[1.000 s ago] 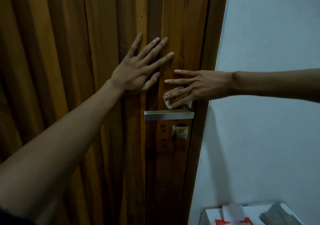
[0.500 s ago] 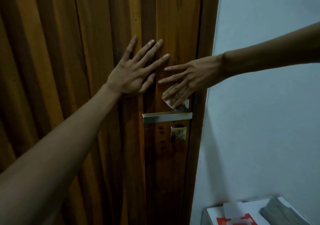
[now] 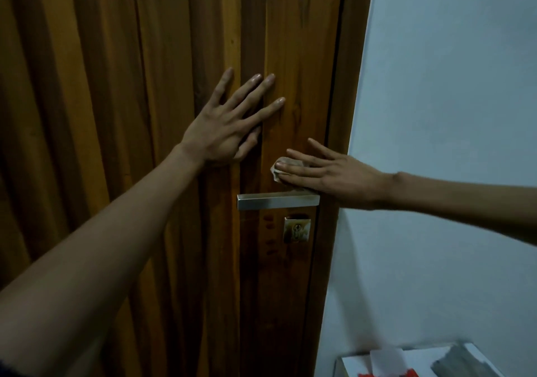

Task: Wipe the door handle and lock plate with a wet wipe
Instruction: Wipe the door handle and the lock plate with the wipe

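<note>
While on wipe (image 3: 273,174), right hand (image 3: 328,177) flat

"What's the room like?"
"Dim. A brown wooden door of vertical planks (image 3: 116,86) fills the left, and its dark frame (image 3: 340,115) meets a plain pale bluish wall (image 3: 450,115)."
"Any furniture?"
"Only a white surface (image 3: 353,362), low right, carrying a grey folded thing (image 3: 462,362) and a red-and-white packet (image 3: 386,362)."

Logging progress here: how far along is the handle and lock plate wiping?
Nothing looks finished. In hand: the right hand presses the wet wipe against the door above the handle, while the left hand braces on the door. Left: the lock plate below, smudged and untouched.
</note>
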Action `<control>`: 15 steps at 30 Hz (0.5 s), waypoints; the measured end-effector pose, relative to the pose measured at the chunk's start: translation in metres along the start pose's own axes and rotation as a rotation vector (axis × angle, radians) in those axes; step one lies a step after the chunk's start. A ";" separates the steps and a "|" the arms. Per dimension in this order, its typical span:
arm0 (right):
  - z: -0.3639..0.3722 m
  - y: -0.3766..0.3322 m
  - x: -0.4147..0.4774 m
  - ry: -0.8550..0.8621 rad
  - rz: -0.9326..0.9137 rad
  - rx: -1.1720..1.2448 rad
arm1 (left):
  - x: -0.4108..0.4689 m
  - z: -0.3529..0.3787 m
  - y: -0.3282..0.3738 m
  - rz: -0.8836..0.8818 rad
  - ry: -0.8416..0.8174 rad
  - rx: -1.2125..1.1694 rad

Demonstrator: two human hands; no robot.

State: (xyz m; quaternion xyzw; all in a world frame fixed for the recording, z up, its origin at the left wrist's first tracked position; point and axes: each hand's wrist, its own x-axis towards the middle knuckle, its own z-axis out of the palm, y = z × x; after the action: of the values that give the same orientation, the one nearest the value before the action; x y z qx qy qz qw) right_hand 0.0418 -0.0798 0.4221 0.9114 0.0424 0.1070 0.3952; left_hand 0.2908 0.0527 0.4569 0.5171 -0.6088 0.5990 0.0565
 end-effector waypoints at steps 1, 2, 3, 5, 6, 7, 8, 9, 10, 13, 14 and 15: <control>-0.001 -0.005 -0.001 -0.002 0.043 0.064 | 0.001 -0.002 0.000 -0.005 -0.030 0.001; 0.002 -0.010 -0.003 0.005 0.074 0.120 | 0.000 -0.001 0.001 -0.006 -0.028 0.015; 0.000 -0.018 -0.005 0.022 0.109 0.189 | 0.000 -0.002 0.003 0.003 -0.042 0.011; 0.000 -0.030 -0.013 0.066 0.215 0.351 | 0.001 -0.002 0.002 -0.007 -0.059 0.023; 0.000 -0.037 -0.016 0.093 0.271 0.450 | 0.001 -0.002 0.001 -0.007 -0.049 0.027; -0.002 -0.044 -0.020 0.100 0.340 0.542 | 0.001 -0.001 0.001 -0.008 -0.050 0.041; -0.006 -0.052 -0.023 0.108 0.414 0.641 | 0.000 -0.001 0.001 -0.009 -0.050 0.052; -0.011 -0.060 -0.025 0.121 0.482 0.717 | 0.001 0.000 0.002 -0.009 -0.051 0.058; -0.015 -0.067 -0.026 0.138 0.524 0.765 | 0.001 -0.001 0.002 -0.009 -0.049 0.068; -0.027 -0.085 -0.025 0.173 0.502 0.781 | 0.002 0.000 0.003 -0.007 -0.035 0.072; -0.028 -0.088 -0.024 0.176 0.478 0.777 | 0.001 0.002 0.001 -0.011 -0.024 0.070; -0.028 -0.088 -0.025 0.168 0.455 0.770 | 0.001 0.003 0.000 -0.013 -0.020 0.070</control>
State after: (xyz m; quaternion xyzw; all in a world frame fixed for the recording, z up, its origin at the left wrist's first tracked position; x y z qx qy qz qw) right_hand 0.0119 -0.0041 0.3726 0.9662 -0.0904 0.2411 -0.0108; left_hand 0.2917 0.0495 0.4570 0.5288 -0.5844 0.6144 0.0362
